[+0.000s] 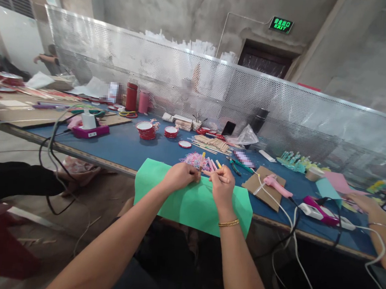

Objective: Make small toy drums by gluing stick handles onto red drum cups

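Note:
A green sheet (188,206) lies over the table's front edge and hangs down in front of me. Above it, my left hand (182,177) is closed in a pinch at the foot of a short upright stick (201,164) with a yellow top. Close by on the right, my right hand (222,184) has its fingers closed round a tan stick (207,173) pointing left toward the left hand. Just beyond the hands are several pink and yellow sticks (213,164) and a heap of pink and purple shreds (193,159). The fingertips are too small to show fine detail.
Red-edged tape rolls (146,132) and wooden sticks (213,142) lie farther back, with pliers (235,167) nearer. A pink glue gun (276,184) rests on cardboard (262,192) at right. Cables hang from purple power strips (321,211). Another person's arm (375,212) reaches in from the right.

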Tool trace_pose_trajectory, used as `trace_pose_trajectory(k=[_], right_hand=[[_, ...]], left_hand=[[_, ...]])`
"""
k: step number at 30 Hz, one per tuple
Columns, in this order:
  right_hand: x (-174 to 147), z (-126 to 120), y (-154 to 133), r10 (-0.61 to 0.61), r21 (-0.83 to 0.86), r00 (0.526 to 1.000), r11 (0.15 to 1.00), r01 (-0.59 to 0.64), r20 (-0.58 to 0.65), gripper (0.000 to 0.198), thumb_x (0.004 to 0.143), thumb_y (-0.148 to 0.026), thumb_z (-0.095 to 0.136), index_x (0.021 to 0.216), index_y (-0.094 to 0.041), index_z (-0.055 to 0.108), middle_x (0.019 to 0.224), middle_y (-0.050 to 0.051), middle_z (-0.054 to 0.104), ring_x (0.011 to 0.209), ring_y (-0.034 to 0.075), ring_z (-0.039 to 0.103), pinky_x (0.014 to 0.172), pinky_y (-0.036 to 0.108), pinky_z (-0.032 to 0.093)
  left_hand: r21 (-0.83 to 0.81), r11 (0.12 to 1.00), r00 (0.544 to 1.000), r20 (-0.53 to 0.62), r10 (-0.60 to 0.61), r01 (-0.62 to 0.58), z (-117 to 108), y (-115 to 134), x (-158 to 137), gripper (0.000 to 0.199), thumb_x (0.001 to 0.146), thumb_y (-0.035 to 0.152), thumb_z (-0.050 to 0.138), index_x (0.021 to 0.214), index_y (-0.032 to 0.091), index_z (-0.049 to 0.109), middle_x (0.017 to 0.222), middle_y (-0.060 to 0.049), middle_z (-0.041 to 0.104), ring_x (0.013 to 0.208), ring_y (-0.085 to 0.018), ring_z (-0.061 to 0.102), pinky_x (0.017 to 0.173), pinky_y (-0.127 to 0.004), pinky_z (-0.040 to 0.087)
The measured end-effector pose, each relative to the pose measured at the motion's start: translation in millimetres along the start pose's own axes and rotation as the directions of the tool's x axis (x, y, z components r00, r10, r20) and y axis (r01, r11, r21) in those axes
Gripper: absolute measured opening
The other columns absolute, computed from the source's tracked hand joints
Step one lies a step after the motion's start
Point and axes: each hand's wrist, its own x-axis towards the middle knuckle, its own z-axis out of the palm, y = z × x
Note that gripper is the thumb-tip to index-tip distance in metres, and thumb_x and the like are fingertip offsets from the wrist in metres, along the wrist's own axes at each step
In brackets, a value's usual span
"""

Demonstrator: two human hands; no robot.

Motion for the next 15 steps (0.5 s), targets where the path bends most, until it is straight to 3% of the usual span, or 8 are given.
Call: trace_pose_trajectory(k=[5,10,15], right_hand=[[-0.1,0.7,-1.4,-0.013,-0.031,1.0,0.999,0.012,-0.015,0.025,0.081,-0.03,0.057,0.062,-0.026,0.041,0.056,-0.006,0.051,0.056,0.016,0.049,0.074,0.033,0.049],[-0.5,0.3,0.7,0.002,0.01,1.0,1.0,-0.002,-0.009,0.025,0.082,-0.031,0.058,0.062,-0.026,0.043,0.056,-0.007,0.049,0.056,0.015,0.053,0.078,0.033,0.05],[-0.1,0.7,1.2,-0.014,-0.006,1.0,1.0,0.014,-0.004,0.027,0.081,-0.033,0.059,0.062,-0.026,0.042,0.056,-0.006,0.049,0.055,0.015,0.051,0.069,0.031,0.049]], left_hand=[[0.023,1.0,1.0,-0.008,0.005,-0.005,0.1,-0.5,0.3,0.024,0.08,0.033,0.062,0.074,0.019,0.081,0.065,-0.001,0.069,0.062,-0.015,0.055,0.058,-0.029,0.03],[0.032,0.999,1.0,-0.007,0.001,-0.001,1.6,-2.6,1.1,0.025,0.081,0.034,0.062,0.075,0.019,0.081,0.065,-0.001,0.069,0.062,-0.015,0.054,0.058,-0.029,0.03],[0.019,1.0,1.0,-0.01,0.014,-0.014,2.3,-2.9,1.6,0.023,0.081,0.031,0.063,0.075,0.018,0.081,0.067,-0.001,0.071,0.063,-0.015,0.056,0.059,-0.028,0.03]])
